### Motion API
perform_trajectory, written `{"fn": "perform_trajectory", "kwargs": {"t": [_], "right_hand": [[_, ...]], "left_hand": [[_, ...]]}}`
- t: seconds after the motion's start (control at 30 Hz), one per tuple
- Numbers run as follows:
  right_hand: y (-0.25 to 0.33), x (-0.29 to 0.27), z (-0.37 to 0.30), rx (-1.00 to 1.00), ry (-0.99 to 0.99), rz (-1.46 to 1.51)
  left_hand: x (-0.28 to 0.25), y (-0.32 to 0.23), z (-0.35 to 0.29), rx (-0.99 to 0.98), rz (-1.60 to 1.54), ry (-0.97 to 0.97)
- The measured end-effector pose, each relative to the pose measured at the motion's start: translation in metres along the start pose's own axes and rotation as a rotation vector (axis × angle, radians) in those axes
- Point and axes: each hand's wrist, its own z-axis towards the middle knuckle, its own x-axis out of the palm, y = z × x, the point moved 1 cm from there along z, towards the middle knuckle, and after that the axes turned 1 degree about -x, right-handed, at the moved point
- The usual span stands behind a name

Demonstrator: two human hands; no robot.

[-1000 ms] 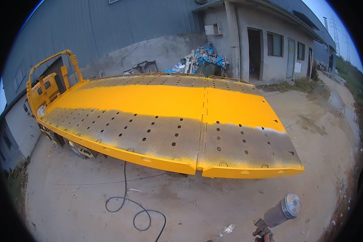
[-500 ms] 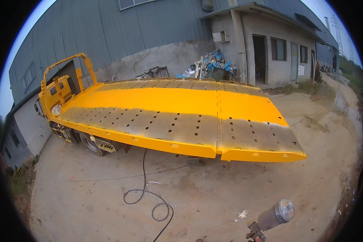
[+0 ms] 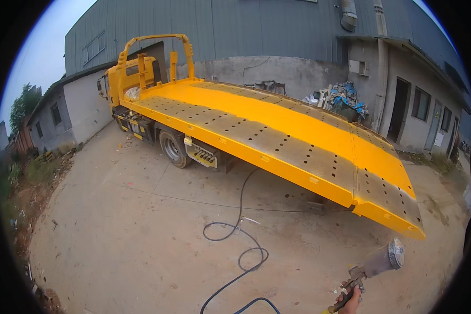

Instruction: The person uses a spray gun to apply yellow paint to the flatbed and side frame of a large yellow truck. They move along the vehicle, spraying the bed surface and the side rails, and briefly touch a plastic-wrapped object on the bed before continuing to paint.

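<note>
In the lower right, my right hand (image 3: 352, 302) is closed around the handle of a spray gun (image 3: 380, 262). The gun's cup is greyish and clouded with a round lid, tilted toward the upper right. Beyond it stretches a yellow flatbed tow truck (image 3: 309, 178), its deck sloping down to the right. A broad strip of fresh-looking yellow runs along the deck's middle, between grey, worn bands full of round holes. The deck's near side edge is also yellow. The gun is apart from the deck's lower right end. My left hand is out of view.
A dark hose (image 3: 239, 261) loops over the concrete ground (image 3: 120, 246) between me and the truck. Behind the deck, a pile of blue and white rubbish (image 3: 345, 98) lies against a grey building (image 3: 282, 31). Weeds and debris (image 3: 36, 178) border the left side.
The view has swung left, so the truck's cab and wheel show more fully. My right hand and the spray gun have come further into the picture, with more of the handle visible.
</note>
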Motion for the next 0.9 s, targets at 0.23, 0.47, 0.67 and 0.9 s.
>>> {"fn": "perform_trajectory", "kwargs": {"t": [0.23,0.47,0.67,0.9], "right_hand": [[-0.093,0.198,-0.071,0.055,0.169,-0.151],[-0.181,0.362,-0.094,0.104,0.382,-0.322],[-0.309,0.535,-0.087,0.326,0.492,-0.231],[-0.435,0.800,-0.107,0.452,0.552,-0.144]], "left_hand": [[-0.172,0.132,-0.026,-0.084,0.056,-0.159],[-0.275,0.235,0.005,-0.185,-0.079,-0.348],[-0.318,0.385,0.068,-0.308,-0.067,-0.422],[-0.494,0.483,0.167,-0.474,-0.107,-0.456]]}}
